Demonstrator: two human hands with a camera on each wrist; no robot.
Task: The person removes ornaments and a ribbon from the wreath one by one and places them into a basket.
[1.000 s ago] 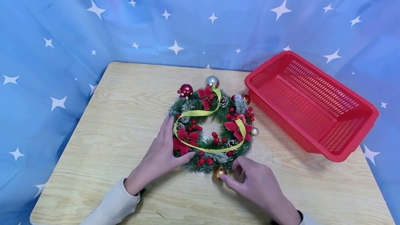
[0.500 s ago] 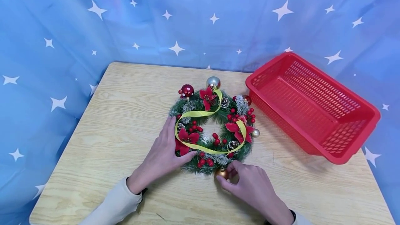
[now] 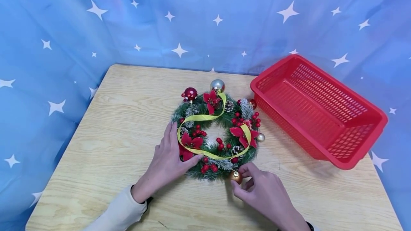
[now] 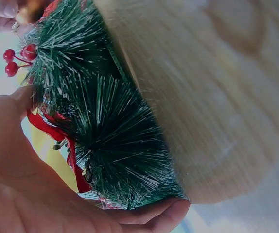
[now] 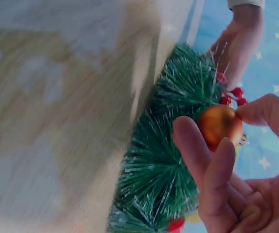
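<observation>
Head view, starting nearest me: my right hand (image 3: 263, 191) sits at the near edge of the desk (image 3: 112, 152), thumb and forefinger curled and pinching a gold bauble (image 3: 236, 176) at the bottom rim of the Christmas wreath (image 3: 216, 133). From the right wrist, that bauble (image 5: 220, 124) is caught between my thumb tip and fingers (image 5: 198, 145), pressed up against the green needles, my other fingers loosely bent behind it.

Just to the left, my left hand (image 3: 167, 161) lies flat against the wreath's near-left side, fingers straight along its outer edge and thumb laid across the needles by a red poinsettia (image 3: 190, 143). The left wrist view shows that open palm (image 4: 18, 165) cupping the wreath (image 4: 100, 131), gripping nothing.

The wreath lies flat in the middle of the desk. I count three red poinsettias on it and a single yellow ribbon (image 3: 205, 117) looping round. Besides the gold one in my fingers, there is a small silver bauble (image 3: 260, 137) on the right rim, a large silver bauble (image 3: 217, 85) at the far rim, a red dotted bauble (image 3: 190, 93) beside it, and another red one half hidden at the far right.

Farther right, one red plastic basket (image 3: 340, 154) stands tilted partly over the desk's edge, nothing inside it. Behind everything hangs a blue star-printed backdrop (image 3: 128, 20).
</observation>
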